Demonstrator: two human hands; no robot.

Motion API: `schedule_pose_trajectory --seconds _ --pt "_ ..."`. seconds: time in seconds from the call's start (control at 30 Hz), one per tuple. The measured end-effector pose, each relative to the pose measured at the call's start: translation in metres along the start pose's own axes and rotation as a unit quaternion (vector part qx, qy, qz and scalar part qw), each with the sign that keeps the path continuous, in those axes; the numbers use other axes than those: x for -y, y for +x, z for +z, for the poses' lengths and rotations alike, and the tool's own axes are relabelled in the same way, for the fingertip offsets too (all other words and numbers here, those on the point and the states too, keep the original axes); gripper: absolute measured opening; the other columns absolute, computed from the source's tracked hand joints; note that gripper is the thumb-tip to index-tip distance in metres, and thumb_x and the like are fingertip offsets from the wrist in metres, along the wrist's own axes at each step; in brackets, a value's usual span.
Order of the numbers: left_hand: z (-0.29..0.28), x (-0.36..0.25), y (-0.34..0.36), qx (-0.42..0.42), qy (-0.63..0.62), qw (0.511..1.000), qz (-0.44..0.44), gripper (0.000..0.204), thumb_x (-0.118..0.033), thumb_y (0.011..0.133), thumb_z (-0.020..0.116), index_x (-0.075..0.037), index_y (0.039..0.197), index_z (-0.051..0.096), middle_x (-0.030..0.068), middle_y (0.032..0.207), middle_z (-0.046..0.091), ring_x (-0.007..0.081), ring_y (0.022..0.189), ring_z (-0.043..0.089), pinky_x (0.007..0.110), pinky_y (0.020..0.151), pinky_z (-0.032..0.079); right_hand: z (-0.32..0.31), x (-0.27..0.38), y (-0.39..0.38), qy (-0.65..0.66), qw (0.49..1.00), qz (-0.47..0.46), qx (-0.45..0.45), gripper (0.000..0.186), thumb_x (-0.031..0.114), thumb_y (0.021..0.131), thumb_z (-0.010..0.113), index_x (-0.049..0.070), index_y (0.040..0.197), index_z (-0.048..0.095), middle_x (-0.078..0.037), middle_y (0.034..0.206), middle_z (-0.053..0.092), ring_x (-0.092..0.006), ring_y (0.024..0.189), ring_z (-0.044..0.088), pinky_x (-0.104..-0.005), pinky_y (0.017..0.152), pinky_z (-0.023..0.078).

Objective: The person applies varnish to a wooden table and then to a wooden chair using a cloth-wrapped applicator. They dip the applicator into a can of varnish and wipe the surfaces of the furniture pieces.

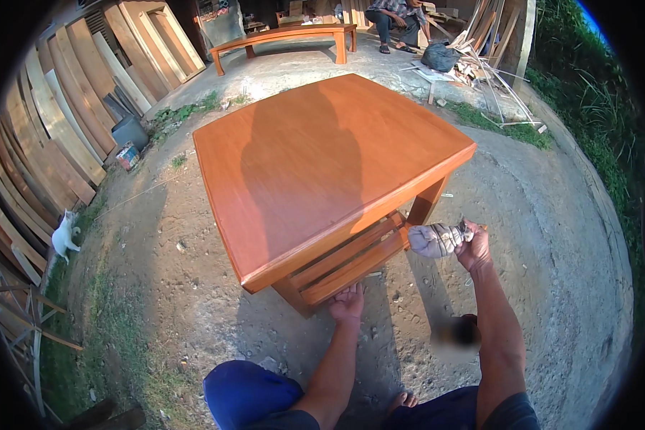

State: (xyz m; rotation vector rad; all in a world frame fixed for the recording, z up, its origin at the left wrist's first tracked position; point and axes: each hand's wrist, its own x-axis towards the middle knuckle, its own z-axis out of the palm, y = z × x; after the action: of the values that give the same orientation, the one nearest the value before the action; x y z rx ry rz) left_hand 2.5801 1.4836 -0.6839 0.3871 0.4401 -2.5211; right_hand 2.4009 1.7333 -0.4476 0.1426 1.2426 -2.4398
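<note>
A wooden table point(401, 129) with a glossy orange-brown finish stands before me on the ground, my shadow across its top. Beneath the top runs a slatted lower shelf point(358, 269). My left hand point(347, 302) grips the near edge of that shelf, its fingertips partly hidden under the slat. To the right, my right hand point(474, 247) is closed round the gathered end of a bundled, stained whitish cloth pad point(437, 240). The pad's rounded end is close to the shelf's right end and a table leg point(428, 201); whether it touches cannot be made out.
Planks point(72, 86) lean along the left, near a white cat point(65, 235), a grey bucket point(129, 132) and a paint tin point(127, 155). Behind stands a long wooden bench point(287, 34). A seated person point(401, 21) is near scrap wood point(480, 68). A blurred dark shape point(460, 332) lies by my right forearm.
</note>
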Motion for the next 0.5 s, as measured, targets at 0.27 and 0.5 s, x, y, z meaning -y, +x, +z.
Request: schedule_pose_trajectory --seconds 0.27,0.5 --pt "0.016 -0.011 -0.010 0.048 -0.025 0.998 -0.013 0.053 -0.039 0.097 0.039 -0.001 0.130 0.057 0.0164 0.141 0.055 0.0348 0.138 0.043 0.056 0.118 0.026 0.029 0.007 -0.011 -0.011 1.000 -0.019 0.019 0.021 0.026 0.091 0.062 0.014 0.075 0.056 0.000 0.065 0.057 -0.0126 0.050 0.051 -0.0252 0.044 0.040" --pt "0.041 -0.016 -0.018 0.051 0.005 0.998 -0.038 0.053 -0.039 0.096 0.042 -0.001 0.131 0.056 0.0158 0.142 0.054 0.0353 0.137 0.043 0.056 0.118 0.028 0.048 0.008 -0.015 0.000 0.999 -0.028 0.041 0.021 0.027 0.091 0.061 0.012 0.077 0.059 -0.002 0.063 0.060 -0.0156 0.049 0.054 -0.0288 0.044 0.041"
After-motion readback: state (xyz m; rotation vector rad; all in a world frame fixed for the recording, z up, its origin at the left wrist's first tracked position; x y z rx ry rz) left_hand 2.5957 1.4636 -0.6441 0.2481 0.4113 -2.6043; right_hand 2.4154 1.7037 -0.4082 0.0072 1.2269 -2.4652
